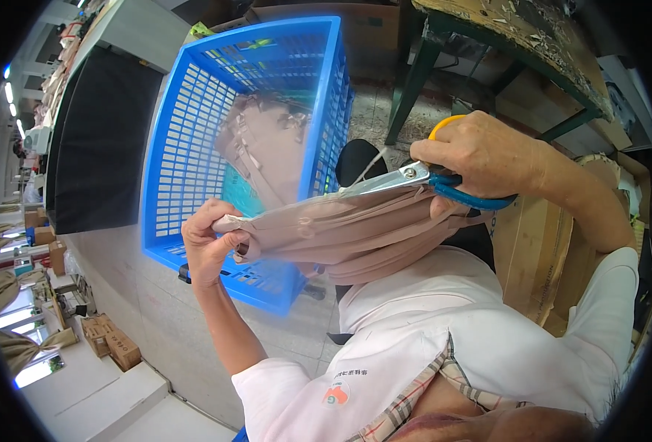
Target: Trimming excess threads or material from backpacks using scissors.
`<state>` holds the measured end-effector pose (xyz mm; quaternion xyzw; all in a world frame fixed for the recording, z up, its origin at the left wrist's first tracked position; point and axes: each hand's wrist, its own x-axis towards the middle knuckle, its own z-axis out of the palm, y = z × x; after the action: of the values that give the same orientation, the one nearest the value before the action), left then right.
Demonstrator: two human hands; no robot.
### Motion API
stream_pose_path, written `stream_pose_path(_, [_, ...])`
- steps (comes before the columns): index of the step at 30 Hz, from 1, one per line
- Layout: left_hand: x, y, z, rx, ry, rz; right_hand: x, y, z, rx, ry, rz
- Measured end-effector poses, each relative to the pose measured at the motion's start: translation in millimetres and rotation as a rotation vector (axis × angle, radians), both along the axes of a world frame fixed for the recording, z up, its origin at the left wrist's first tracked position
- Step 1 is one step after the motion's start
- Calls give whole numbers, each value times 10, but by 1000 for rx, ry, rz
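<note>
My right hand (492, 155) is closed around a pair of scissors (394, 177) with one yellow and one blue handle loop. The silver blades point left along the upper edge of a dusty-pink fabric piece (355, 239), and a thin pale strip sticks up beside them. Pinched between thumb and fingers, the left end of the fabric is in my left hand (212, 239). The cloth is stretched between both hands and hangs in folds over my lap. Whether the blades are parted cannot be made out.
In front stands a blue plastic basket (329, 110) with more pink fabric pieces (263, 140) inside. A worn table with green legs (416, 85) is at the far right, cardboard (532, 243) below it. Left of the basket is a black panel (105, 140); cardboard boxes (111, 341) lie farther left.
</note>
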<state>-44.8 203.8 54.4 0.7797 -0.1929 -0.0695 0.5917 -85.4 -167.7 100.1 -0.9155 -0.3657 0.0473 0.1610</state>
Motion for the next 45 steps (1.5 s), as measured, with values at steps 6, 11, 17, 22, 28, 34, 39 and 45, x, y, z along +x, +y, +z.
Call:
stream_pose_path(6, [-33,-42,-5,-90,-61,6,41,16,87,-19,-43,10])
stream_pose_path(11, [-80,-94,-2,-122,-108,62,82,100,136,-65,66,35])
stream_pose_path(17, [-111,-100,7,-111,-129,74,104,162,73,-51,142,51])
stream_pose_path(22, [-112,-88,-5,-117,-105,96,92,187,14,-9,127,64])
stream_pose_path(28, [-114,-75,-55,-148,-78,97,58,204,-63,21,65,59])
stream_pose_path(34, [-151,-119,-32,-142,-69,92,79,266,16,-4,29,60])
stream_pose_path(39, [-146,-133,-33,-126,-81,88,107,358,40,-50,48,55])
stream_pose_path(45, [-155,-128,-41,-123,-78,102,93,357,-94,4,66,61])
